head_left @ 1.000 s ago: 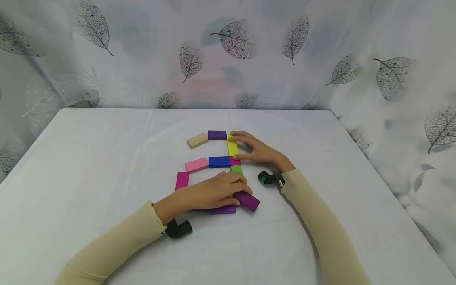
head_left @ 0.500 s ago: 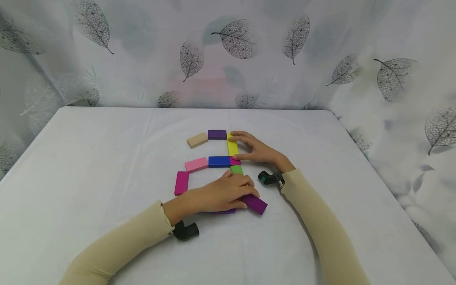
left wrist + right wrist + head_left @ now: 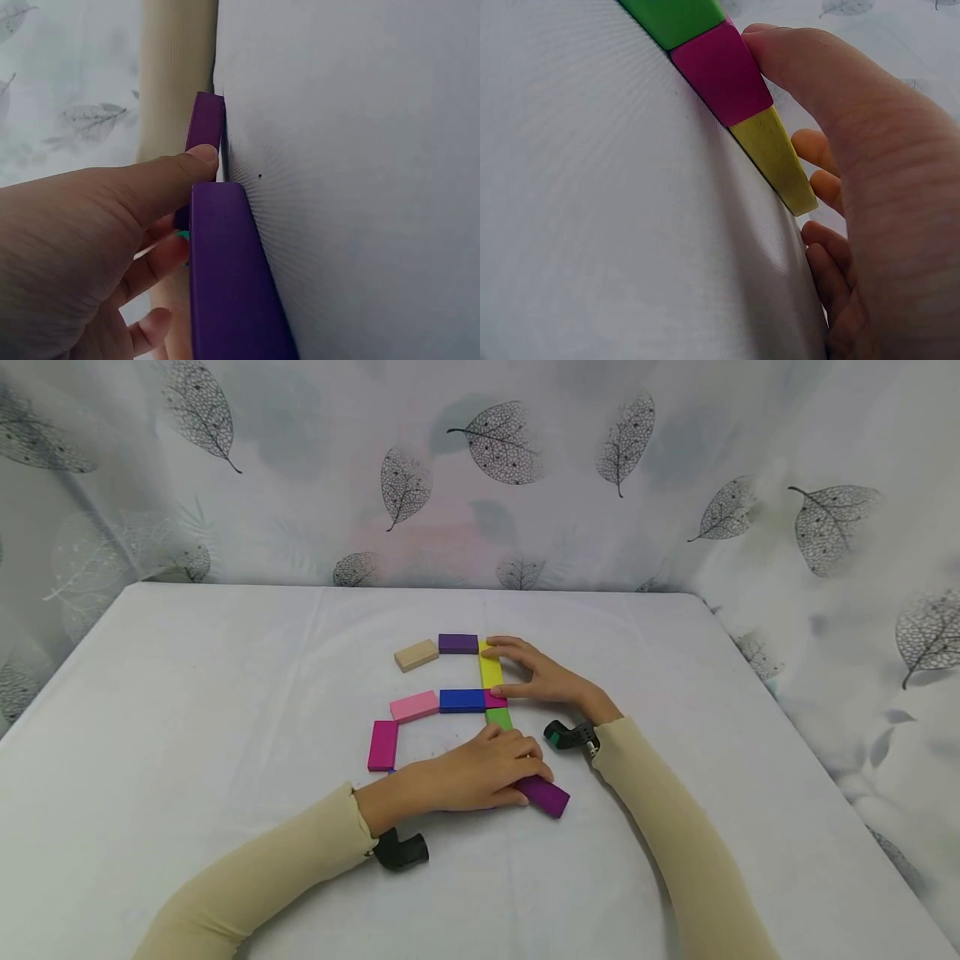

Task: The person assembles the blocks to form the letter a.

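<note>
My left hand (image 3: 476,772) pinches one end of a purple wooden block (image 3: 545,796), thumb on the near side and fingers over it. In the left wrist view the thumb presses that purple block (image 3: 205,120), while a violet block (image 3: 232,277) lies closer to the camera. My right hand (image 3: 543,675) rests beside the figure's right side. Its thumb touches a magenta block (image 3: 724,75), and its relaxed fingers reach the far end of a yellow block (image 3: 491,671). A green block (image 3: 498,718) adjoins the magenta one, partly covered by the left hand.
Dark purple (image 3: 458,644) and tan blocks (image 3: 416,655) lie at the far end. Blue (image 3: 462,700) and pink blocks (image 3: 414,707) form a middle row, with a magenta block (image 3: 383,746) below left. A white cloth (image 3: 225,693) covers the table; a leaf-print curtain (image 3: 495,443) hangs behind.
My left hand has shifted right and slightly nearer, with the purple block in its grip. The right hand and the other visible blocks stay in place.
</note>
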A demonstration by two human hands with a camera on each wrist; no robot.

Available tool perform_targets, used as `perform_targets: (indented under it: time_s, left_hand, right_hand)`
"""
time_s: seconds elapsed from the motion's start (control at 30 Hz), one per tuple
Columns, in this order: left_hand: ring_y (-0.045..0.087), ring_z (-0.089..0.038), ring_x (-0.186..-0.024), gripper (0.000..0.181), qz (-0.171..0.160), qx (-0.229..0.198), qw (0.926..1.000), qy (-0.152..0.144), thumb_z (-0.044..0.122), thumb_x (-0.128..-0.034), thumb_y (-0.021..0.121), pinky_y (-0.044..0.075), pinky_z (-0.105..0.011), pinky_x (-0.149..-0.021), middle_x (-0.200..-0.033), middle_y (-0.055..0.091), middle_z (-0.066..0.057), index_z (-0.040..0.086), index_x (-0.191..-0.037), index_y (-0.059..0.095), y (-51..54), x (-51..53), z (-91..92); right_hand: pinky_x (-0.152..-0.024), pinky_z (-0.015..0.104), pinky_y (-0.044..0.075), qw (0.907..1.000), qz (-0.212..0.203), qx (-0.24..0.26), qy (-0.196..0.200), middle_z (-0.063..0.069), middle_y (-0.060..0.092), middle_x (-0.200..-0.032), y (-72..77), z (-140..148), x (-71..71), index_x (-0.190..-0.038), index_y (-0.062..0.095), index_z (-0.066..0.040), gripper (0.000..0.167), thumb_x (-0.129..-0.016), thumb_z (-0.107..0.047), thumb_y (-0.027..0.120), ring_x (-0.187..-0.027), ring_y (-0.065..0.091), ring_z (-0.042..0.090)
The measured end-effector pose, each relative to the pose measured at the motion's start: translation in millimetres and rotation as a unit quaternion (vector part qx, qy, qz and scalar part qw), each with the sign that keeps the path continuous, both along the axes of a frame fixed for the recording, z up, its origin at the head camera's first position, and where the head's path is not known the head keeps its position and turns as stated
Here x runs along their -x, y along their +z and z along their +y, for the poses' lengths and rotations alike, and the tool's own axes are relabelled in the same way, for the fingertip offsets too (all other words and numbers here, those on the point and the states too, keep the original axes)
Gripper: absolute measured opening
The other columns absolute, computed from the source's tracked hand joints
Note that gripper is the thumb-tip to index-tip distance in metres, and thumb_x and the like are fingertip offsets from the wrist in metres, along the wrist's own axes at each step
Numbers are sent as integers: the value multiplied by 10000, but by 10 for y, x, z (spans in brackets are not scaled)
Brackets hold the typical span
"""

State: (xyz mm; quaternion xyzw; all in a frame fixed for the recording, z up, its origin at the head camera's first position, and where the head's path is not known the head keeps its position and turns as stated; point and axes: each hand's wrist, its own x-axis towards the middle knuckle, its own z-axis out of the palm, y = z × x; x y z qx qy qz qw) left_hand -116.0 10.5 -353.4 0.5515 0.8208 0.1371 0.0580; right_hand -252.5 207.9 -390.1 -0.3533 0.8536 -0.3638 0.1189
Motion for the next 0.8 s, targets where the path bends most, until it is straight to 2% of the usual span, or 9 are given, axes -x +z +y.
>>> perform_targets:
  time_s: [0.13,0.57,0.8]
  left_hand:
    - [471,-146,-1182,383,-7,74,9999,106,316,-926,671,348,-345,-933,-1212,571,27,218,-1287,589,-21,8,-1]
    - [468,-157,-1175,398,215,-123,9995,186,324,-917,680,362,-352,-932,-1215,588,21,225,-1291,586,-46,9,3]
    - [489,-146,-1135,391,596,-203,9977,235,343,-908,688,362,-333,-887,-1186,597,27,229,-1270,598,-61,14,10]
  right_hand:
    - [-1171,548,121,10000,-7,-40,-13,49,255,-1585,3,0,-9,-1441,464,-131,613,-887,-202,715,-1483,149,240]
    - [-1170,551,118,10000,-43,-59,-34,41,251,-1587,-21,-3,5,-1441,466,-141,615,-885,-217,717,-1483,146,234]
    - [-1168,567,112,9997,-222,-34,-49,195,252,-1563,346,-111,-257,-1417,443,24,588,-897,-98,688,-1470,155,349]
